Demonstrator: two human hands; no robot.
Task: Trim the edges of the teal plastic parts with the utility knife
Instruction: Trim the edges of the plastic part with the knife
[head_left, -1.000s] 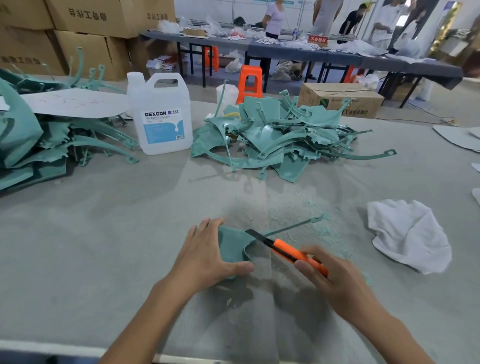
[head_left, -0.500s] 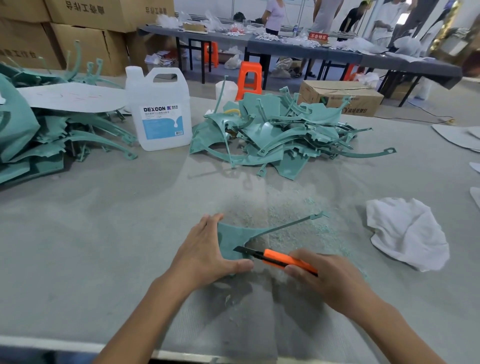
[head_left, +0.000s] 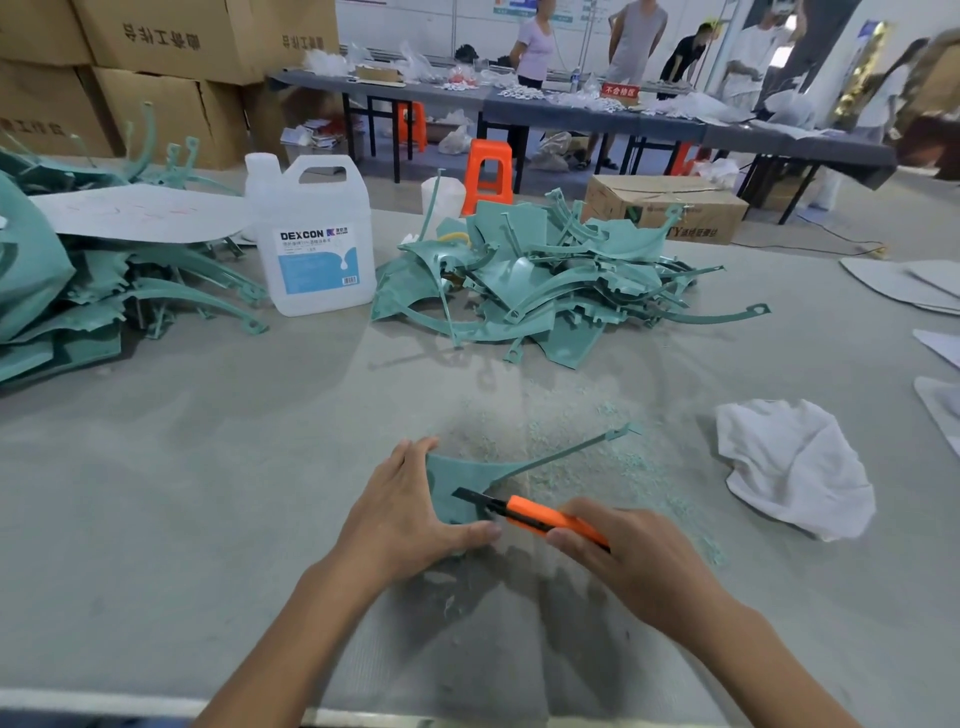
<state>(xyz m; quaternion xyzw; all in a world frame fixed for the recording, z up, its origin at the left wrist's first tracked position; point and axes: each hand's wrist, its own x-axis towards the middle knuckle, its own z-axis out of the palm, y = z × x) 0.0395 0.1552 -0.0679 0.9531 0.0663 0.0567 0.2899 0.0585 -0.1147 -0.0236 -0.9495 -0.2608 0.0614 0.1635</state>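
Left hand is holding the teal part down on the table, right in front of the person. Fingers are wrapping over its far left edge and the thumb is lying along the near edge. The part's thin arm is pointing away to the right.

Right hand is gripping the orange utility knife, fingers clenched round the handle. The blade is out, with its tip lying on the part's face near where the thin arm branches off. Can't tell how deep it's biting.

Progress, judging from the layout:
- Teal shavings are littering the table just beyond the part and off to the right, so plenty of trimming looks done already.
- This part is mid-trim. Can't tell which of its edges are finished.
- A big centre pile of teal parts is sitting further back, and a left pile is lying partly under a grey sheet. Can't tell which is trimmed stock and which is waiting.
- If either pile is untrimmed, a lot of work is remaining.

Also on the table: a white jug between the piles and a crumpled white cloth to the right, well apart from the work.
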